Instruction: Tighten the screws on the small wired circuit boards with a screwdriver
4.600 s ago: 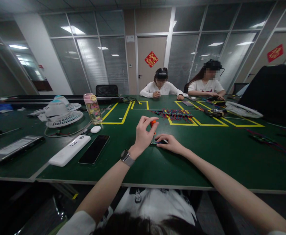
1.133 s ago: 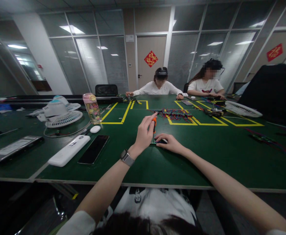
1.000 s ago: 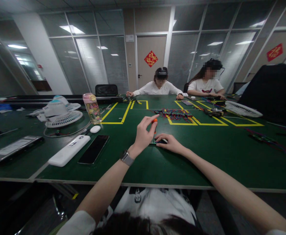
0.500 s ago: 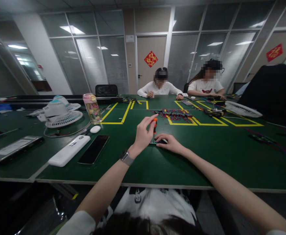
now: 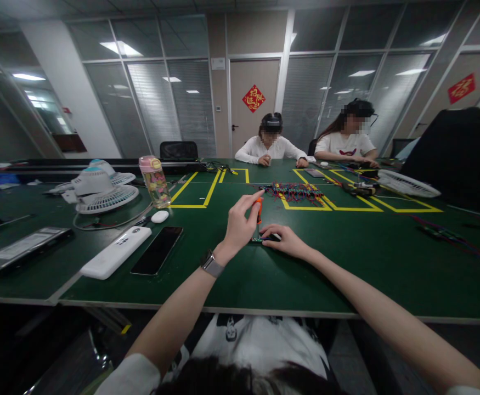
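My left hand [image 5: 242, 222] is closed around the orange handle of a screwdriver [image 5: 259, 213], which stands upright with its shaft pointing down. The screwdriver's tip meets a small green circuit board [image 5: 257, 240] lying on the table. My right hand [image 5: 284, 240] pinches the right end of that board and steadies it against the tabletop; a dark part of it shows under the fingers. Beyond my hands lies a heap of circuit boards with red and blue wires [image 5: 293, 192].
On the left are a black phone [image 5: 157, 251], a white power bank [image 5: 117, 252], a white earbud case [image 5: 159, 216], a drink bottle [image 5: 156, 184] and a white fan [image 5: 107, 198]. More wired boards [image 5: 439, 231] lie right. Two people sit across the green table [image 5: 367, 263].
The screwdriver's handle has turned slightly in my left hand. My right hand stays on the board. Across the table, one person's hand has shifted a little to the right.
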Tool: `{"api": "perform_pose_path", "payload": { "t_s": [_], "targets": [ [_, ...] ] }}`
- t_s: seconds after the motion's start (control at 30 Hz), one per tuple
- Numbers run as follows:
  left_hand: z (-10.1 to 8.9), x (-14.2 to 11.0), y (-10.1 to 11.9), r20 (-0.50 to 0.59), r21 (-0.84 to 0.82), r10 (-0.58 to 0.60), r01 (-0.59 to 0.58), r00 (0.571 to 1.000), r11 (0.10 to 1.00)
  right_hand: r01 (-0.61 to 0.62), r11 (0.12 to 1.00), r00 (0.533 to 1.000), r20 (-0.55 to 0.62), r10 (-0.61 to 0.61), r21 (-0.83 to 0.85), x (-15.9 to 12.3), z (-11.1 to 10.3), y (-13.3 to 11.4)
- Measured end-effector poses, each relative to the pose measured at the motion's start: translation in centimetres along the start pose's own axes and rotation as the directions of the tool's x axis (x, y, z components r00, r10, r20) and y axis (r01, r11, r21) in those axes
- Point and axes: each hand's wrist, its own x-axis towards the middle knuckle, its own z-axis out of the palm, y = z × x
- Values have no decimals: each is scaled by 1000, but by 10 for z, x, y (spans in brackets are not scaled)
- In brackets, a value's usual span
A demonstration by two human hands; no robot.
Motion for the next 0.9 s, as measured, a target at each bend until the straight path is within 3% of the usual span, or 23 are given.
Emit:
{"api": "perform_pose_path", "payload": {
  "t_s": [0.17, 0.47, 0.67, 0.9],
  "targets": [
    [-1, 0, -1, -140, 121, -15, 33, 990, 992, -2, 1000, 1000, 5, 2, 0, 0, 0, 0],
    [0, 1, -3, -4, -1, -24, 24, 1000, 1000, -1, 1000, 1000, 3, 1, -5, 0, 0, 1],
    [-2, 1, -2, -151, 121, -32, 50, 988, 991, 8, 1000, 1000, 9, -8, -3, 0, -1, 1],
    [-1, 0, -2, -7, 39, -10, 10, 1000, 999, 15, 1000, 1000, 10, -15, -7, 0, -1, 1]
  ]
}}
